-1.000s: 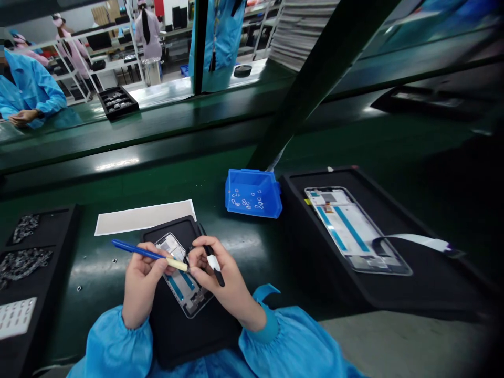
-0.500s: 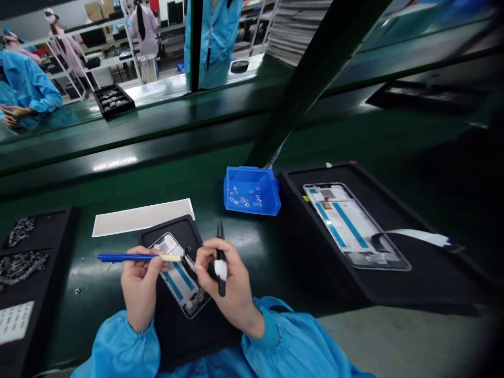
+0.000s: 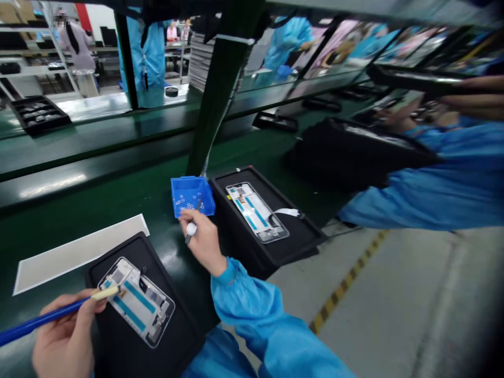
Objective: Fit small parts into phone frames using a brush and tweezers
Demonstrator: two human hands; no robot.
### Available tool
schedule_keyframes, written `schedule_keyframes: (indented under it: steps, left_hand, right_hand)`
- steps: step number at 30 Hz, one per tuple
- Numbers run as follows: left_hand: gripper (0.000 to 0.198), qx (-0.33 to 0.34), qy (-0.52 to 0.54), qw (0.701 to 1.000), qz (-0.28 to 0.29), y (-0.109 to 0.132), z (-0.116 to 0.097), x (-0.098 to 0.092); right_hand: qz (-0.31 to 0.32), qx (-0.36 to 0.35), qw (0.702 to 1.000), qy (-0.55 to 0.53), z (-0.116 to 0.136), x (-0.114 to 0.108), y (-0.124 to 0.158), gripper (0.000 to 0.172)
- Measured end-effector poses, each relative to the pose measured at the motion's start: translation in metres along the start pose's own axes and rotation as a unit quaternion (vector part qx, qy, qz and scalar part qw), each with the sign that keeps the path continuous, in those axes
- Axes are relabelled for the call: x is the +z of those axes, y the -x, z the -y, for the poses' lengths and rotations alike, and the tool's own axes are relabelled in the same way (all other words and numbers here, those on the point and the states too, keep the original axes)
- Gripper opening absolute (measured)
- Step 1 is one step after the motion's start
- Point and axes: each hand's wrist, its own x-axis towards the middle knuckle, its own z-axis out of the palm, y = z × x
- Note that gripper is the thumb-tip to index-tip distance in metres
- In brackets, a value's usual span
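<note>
My left hand (image 3: 65, 338) grips a blue stick (image 3: 43, 318) whose pale tip rests on a phone frame (image 3: 136, 300) lying on a black tray (image 3: 118, 341) in front of me. My right hand (image 3: 201, 239) is closed on black tweezers (image 3: 191, 226) with a white band, and their tips reach into a small blue bin (image 3: 191, 195) of tiny metal parts. The bin stands just past the tray, to its right.
A second black tray (image 3: 271, 247) with another phone frame (image 3: 256, 211) lies right of the bin. A white sheet (image 3: 74, 252) lies on the green bench. A co-worker's blue sleeve (image 3: 433, 194) reaches across at the right. A dark post (image 3: 216, 94) rises behind the bin.
My right hand left the phone frame and moved forward to the blue bin with the tweezers. The view swung to the right, showing the floor and a co-worker's arm.
</note>
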Motion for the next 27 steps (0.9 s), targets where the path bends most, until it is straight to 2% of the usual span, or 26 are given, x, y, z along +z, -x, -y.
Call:
schedule_keyframes:
  steps: [2, 6, 8, 12, 16, 19, 23, 27]
  left_hand:
    - [0.029, -0.001, -0.016, 1.0, 0.0, -0.004, 0.0, -0.002]
    - [0.035, 0.031, -0.04, 0.999, 0.005, -0.01, -0.007, -0.002]
    - [0.033, 0.067, -0.053, 0.996, 0.014, -0.012, -0.009, -0.003]
    - [0.029, 0.121, -0.109, 0.986, 0.04, -0.017, -0.003, -0.007]
    - [0.026, 0.167, -0.195, 0.964, 0.065, -0.023, -0.001, -0.013]
    - [0.021, 0.19, -0.259, 0.942, 0.093, -0.03, -0.005, -0.012]
    - [0.017, 0.196, -0.307, 0.922, 0.129, -0.038, -0.012, -0.005]
    - [0.016, 0.191, -0.305, 0.921, 0.15, -0.041, -0.014, 0.0]
  right_hand:
    - [0.042, 0.012, 0.998, -0.044, 0.009, 0.003, 0.027, 0.027]
    - [0.161, 0.085, 0.964, -0.193, 0.023, 0.003, 0.07, 0.037]
    - [0.168, 0.097, 0.96, -0.202, 0.026, 0.003, 0.082, 0.035]
    - [0.141, 0.115, 0.964, -0.192, 0.028, 0.011, 0.095, 0.034]
    - [0.145, 0.11, 0.968, -0.171, 0.031, 0.012, 0.108, 0.036]
    - [0.142, 0.073, 0.977, -0.141, 0.034, 0.007, 0.105, 0.029]
    - [0.139, -0.041, 0.984, -0.105, 0.041, 0.01, 0.073, 0.02]
    - [0.251, -0.136, 0.955, -0.075, 0.051, 0.036, 0.034, 0.03]
